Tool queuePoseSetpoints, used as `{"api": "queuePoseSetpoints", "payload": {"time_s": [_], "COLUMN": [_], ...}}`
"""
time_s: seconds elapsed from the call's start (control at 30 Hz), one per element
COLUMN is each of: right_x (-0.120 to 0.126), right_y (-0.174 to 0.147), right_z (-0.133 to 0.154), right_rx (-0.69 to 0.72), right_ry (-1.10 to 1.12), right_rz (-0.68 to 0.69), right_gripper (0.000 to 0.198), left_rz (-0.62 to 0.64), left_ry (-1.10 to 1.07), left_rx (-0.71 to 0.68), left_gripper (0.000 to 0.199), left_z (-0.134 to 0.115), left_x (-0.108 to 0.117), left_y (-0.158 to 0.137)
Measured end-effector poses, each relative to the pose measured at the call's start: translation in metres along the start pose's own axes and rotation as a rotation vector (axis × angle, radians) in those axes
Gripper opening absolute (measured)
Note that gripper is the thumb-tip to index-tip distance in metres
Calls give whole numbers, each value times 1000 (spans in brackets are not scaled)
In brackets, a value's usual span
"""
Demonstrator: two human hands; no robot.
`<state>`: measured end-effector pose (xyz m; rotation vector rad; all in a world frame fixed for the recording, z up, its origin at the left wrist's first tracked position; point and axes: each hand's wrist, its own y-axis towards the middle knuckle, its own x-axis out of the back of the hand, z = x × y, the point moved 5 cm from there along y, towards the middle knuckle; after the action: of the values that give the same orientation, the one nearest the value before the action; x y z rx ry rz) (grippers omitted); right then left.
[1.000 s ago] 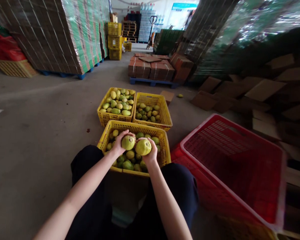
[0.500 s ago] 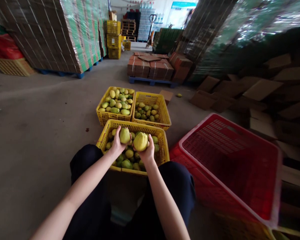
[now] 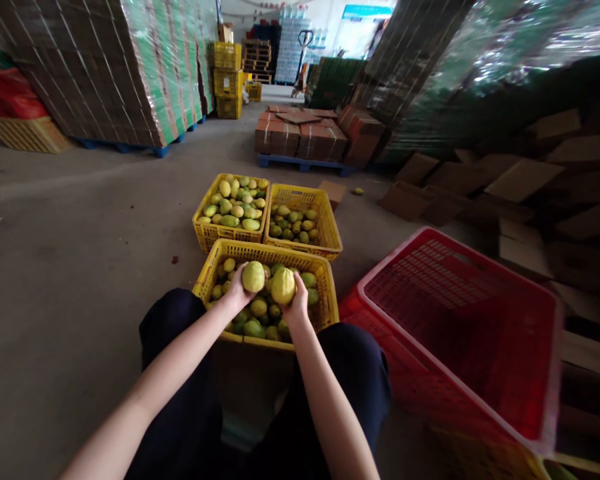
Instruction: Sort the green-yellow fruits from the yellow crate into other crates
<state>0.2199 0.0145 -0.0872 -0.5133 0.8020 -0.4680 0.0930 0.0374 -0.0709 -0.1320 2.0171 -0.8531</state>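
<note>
In my left hand is a rounded green-yellow papaya, held from its left side with the fingers mostly hidden behind it. My right hand grips a yellower, ribbed papaya, thumb along its right side. The two fruits are side by side, a small gap between them, above the near yellow crate. Inside that crate lie several more green and yellow papayas, partly covered by my hands.
Beyond stand two yellow crates of the same fruit, a fuller left one and a lower-filled right one. A large red crate is at my right. Flattened cardboard lies at right; a pallet of cardboard sits ahead.
My left hand has turned its papaya, so a rounder, paler face shows, and lowered slightly. The right-hand papaya has turned a little and sits slightly lower. The crates have not moved.
</note>
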Motion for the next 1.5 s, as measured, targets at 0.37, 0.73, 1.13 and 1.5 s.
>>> {"api": "queuePoseSetpoints", "payload": {"time_s": [0.37, 0.73, 1.13, 1.5], "right_x": [1, -6, -6, -7], "right_y": [4, -14, -10, -7], "right_z": [-10, 5, 1, 2], "right_rx": [-63, 372, 181, 38], "right_ry": [0, -120, 38, 176], "right_rz": [51, 207, 207, 153], "right_gripper": [32, 45, 33, 13], "left_rz": [71, 227, 217, 87], "left_ry": [-10, 69, -6, -109], "left_rx": [-38, -108, -91, -52], "left_gripper": [22, 25, 32, 21], "left_z": [-13, -12, -10, -10], "left_x": [-2, -7, -8, 1], "left_y": [-5, -11, -12, 0]}}
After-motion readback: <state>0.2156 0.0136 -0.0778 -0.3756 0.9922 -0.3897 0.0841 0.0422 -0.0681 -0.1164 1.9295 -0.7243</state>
